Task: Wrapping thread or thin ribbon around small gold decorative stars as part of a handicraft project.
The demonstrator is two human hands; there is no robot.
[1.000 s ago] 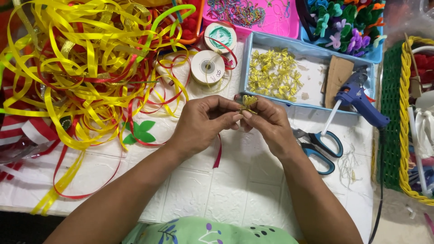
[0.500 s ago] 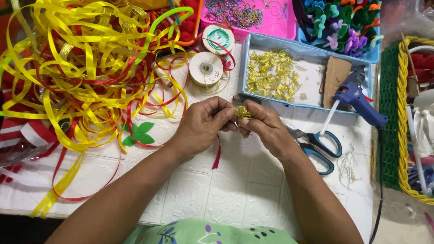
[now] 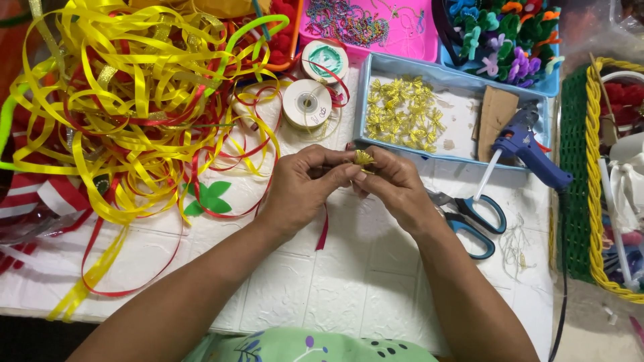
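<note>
My left hand (image 3: 305,188) and my right hand (image 3: 396,188) meet over the white tabletop (image 3: 322,295), fingertips pinched together on a small gold ribbon bow (image 3: 364,158). A short red ribbon strip (image 3: 324,234) hangs down from under my left hand. Just beyond the hands stands a light blue tray (image 3: 537,144) with several finished gold bows (image 3: 402,114) inside it. Two ribbon spools (image 3: 306,104) lie to the left of that tray.
A big tangle of yellow and red ribbon (image 3: 127,114) fills the left. A blue glue gun (image 3: 530,151) rests on the tray's right end, blue-handled scissors (image 3: 476,221) beside my right wrist. A pink tray (image 3: 372,30), a pipe-cleaner box (image 3: 503,40), and a yellow-rimmed basket (image 3: 597,188) border the area.
Both hands stay together at the same spot. The fingers have shifted slightly around the gold bow, which now pokes up a little more between the fingertips.
</note>
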